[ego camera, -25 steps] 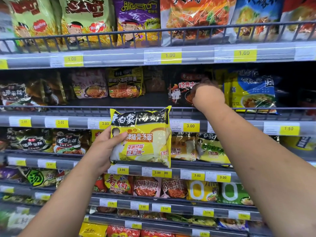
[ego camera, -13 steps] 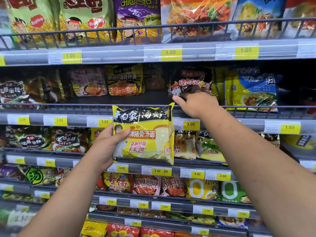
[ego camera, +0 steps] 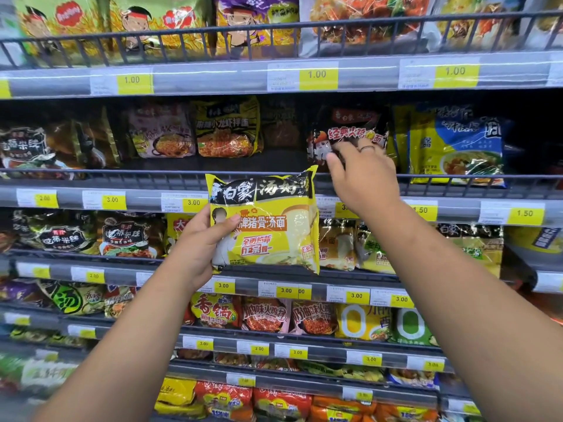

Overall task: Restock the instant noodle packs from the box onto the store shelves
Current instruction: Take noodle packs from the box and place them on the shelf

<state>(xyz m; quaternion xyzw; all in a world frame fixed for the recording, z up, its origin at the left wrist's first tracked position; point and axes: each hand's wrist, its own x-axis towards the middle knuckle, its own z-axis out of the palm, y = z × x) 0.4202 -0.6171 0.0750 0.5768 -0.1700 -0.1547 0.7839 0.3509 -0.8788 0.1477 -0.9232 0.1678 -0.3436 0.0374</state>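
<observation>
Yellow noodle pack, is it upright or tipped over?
Upright, leaning slightly: the yellow noodle pack has its black banner on top and print reading nearly level, gripped at its left edge by the left hand.

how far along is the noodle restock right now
Shelves already hold many packs. In hand: the left hand holds a yellow pack in front of them, not yet shelved; the right hand touches a black pack, grip unclear. The box is out of view, so what remains is unknown.
</observation>
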